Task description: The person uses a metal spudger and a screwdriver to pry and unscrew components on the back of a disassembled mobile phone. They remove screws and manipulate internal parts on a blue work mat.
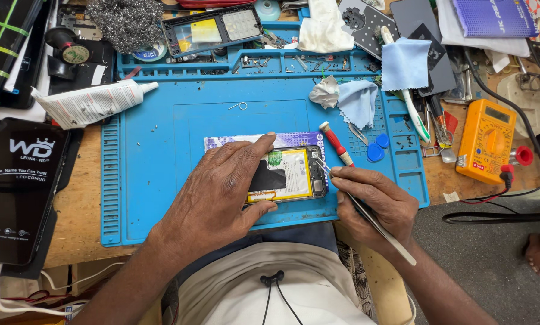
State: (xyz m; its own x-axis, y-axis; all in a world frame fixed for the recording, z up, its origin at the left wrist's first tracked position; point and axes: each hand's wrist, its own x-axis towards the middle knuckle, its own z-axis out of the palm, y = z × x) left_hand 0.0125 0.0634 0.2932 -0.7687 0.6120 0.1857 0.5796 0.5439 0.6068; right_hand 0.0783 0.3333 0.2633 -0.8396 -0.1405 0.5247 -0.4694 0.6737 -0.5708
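Opened phone under tweezers on the blue mat

Left hand [221, 186] presses flat on the opened phone [291, 174] (back off, battery showing) at the mat's [155, 150] near middle; right hand [372, 201] pinches tweezers [366, 210] closed-fingered, tips at the phone's right end.

I see a blue silicone work mat [155, 198] spread on the wooden counter [77, 210]. A white glue tube [92, 103] lies at the mat's upper left corner, with a grey ball of steel wool [128, 21] beyond it. On the mat I see a red-handled screwdriver [336, 143], two light blue cloths [359, 101] and round blue picks [378, 147]. An orange multimeter [486, 141] sits to the right, off the mat.
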